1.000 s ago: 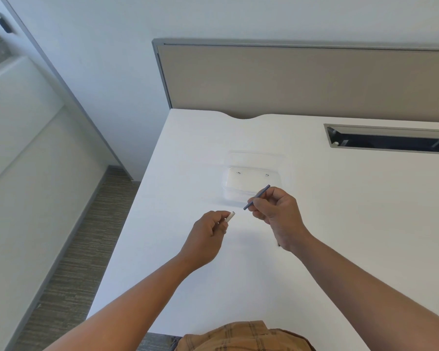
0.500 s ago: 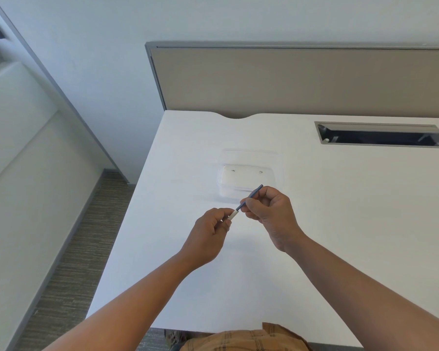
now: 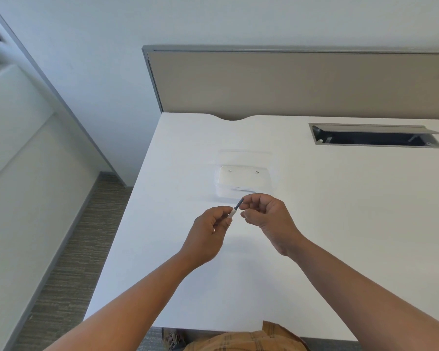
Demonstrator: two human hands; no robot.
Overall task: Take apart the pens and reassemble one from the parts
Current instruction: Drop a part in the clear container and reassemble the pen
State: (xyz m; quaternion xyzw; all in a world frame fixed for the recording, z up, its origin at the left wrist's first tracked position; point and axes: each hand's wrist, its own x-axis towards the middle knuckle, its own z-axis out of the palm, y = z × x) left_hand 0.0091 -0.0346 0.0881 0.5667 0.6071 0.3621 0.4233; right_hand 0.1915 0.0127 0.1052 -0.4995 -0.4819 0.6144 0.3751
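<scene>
Above a white surface [image 3: 314, 224], the left hand [image 3: 208, 234] pinches a slim white pen barrel [image 3: 232, 213] — the right hand [image 3: 269, 219] grips its dark blue refill [image 3: 238, 203].

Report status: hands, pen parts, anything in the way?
Left hand grips white pen barrel. Right hand pinches dark blue insert, its end at the barrel's mouth. Clear plastic box beyond the hands, not in the way.

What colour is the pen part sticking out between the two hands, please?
Dark blue part, entering a white barrel; head view.
</scene>
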